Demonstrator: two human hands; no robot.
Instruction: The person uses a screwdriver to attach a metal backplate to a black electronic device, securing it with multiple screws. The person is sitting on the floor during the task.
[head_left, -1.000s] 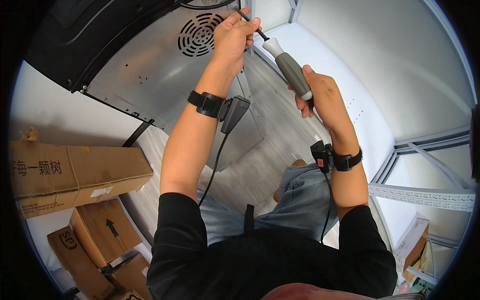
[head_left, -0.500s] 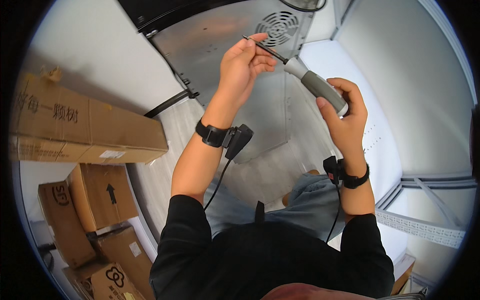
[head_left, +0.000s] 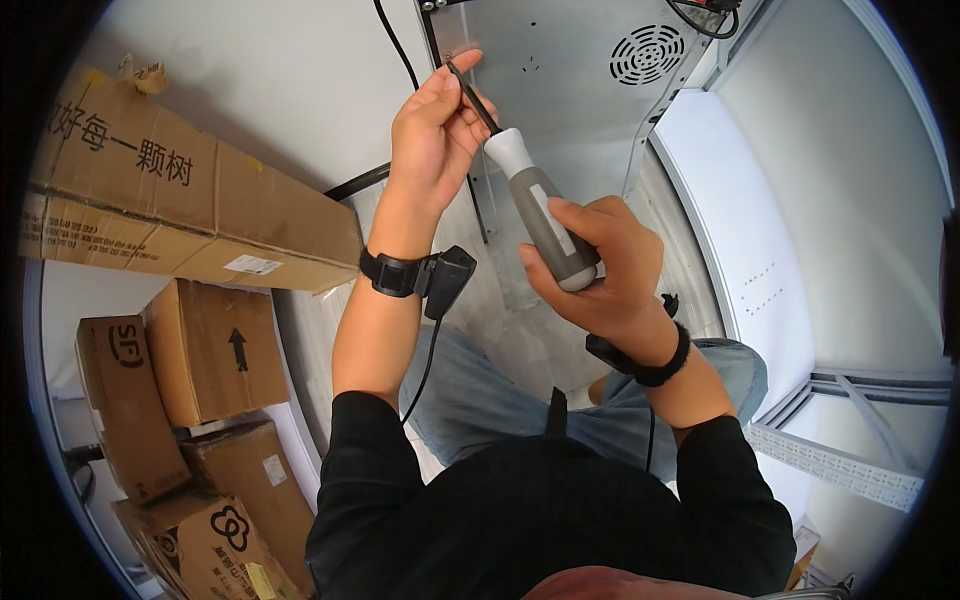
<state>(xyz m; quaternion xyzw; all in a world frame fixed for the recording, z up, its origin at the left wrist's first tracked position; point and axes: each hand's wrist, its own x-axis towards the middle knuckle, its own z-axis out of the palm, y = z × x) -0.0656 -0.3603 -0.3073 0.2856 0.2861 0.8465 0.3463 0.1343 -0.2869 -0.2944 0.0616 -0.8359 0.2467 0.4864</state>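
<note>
A screwdriver (head_left: 527, 185) with a grey and white handle and a dark shaft slants up and to the left in front of me. My right hand (head_left: 618, 268) is closed round the lower end of its handle. Near the tip, my left hand (head_left: 428, 140) pinches the shaft between thumb and fingers; whether a small screw is there too, I cannot make out. The tip points at the left edge of a grey metal panel (head_left: 570, 110). Whether it touches the panel, I cannot tell.
The panel has a round vent grille (head_left: 647, 55) at its upper right. A black cable (head_left: 398, 45) hangs by its left edge. A long cardboard box (head_left: 235, 200) stands on the left, with several smaller cardboard boxes (head_left: 215, 350) below. On the right is a metal frame (head_left: 840, 460).
My view has shifted, so the panel sits further right. Both hands have carried the screwdriver to the panel's left edge, and it now stands steeper. My right hand has turned round the handle.
</note>
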